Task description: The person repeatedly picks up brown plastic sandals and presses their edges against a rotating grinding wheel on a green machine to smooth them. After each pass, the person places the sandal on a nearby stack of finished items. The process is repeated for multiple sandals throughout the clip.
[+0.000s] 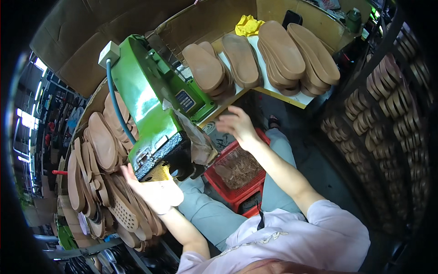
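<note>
My left hand (131, 178) is under the head of a green machine (141, 93). It holds a flat piece with a rounded end, like a shoe sole (165, 194), washed out white by the machine's lamp. The hand's palm is partly lost in that glare. My right hand (235, 124) hovers to the right of the machine head, fingers apart and nothing in them. Below it, between my knees, stands a red basket (220, 176) of brown scraps (239, 168). A clear plastic sheet (194, 134) hangs from the machine head near my right hand.
Stacks of tan soles (281, 50) line the white-topped table (292, 98) at the back, beside a yellow cloth (248, 25). More soles (104, 141) are heaped left of the machine. A rack of soles (388, 118) stands at right. Cardboard (91, 34) walls the back.
</note>
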`<act>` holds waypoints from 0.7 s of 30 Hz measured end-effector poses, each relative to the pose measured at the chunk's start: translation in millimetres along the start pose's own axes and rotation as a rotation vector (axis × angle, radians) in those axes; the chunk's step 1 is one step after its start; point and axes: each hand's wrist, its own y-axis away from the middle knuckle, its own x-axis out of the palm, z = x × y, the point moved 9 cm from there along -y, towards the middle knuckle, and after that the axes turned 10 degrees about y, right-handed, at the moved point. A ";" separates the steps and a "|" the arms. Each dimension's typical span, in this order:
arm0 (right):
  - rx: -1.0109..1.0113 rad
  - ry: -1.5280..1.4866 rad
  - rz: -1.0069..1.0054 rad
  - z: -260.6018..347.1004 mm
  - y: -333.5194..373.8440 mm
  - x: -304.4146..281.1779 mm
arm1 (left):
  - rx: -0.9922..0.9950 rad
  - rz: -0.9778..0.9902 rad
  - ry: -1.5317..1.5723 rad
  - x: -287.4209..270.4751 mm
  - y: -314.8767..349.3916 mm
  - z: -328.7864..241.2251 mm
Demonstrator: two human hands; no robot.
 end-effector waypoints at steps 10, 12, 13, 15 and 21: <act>-0.147 0.422 0.018 70.2 -35.1 -6.5 | -0.199 -0.615 0.754 -87.8 -97.1 3.9; -0.090 0.576 -0.027 93.2 -66.2 10.2 | -0.116 -0.751 0.762 -86.1 -88.8 -5.5; -0.038 0.625 -0.034 96.2 -82.5 14.2 | -0.119 -0.761 0.746 -87.6 -91.7 -7.3; 0.064 0.732 -0.060 93.1 -112.0 9.5 | -0.139 -0.786 0.722 -92.8 -99.5 -0.4; -0.091 0.441 -0.082 75.1 -111.2 20.8 | -0.185 -0.753 0.570 -106.7 -114.4 -3.3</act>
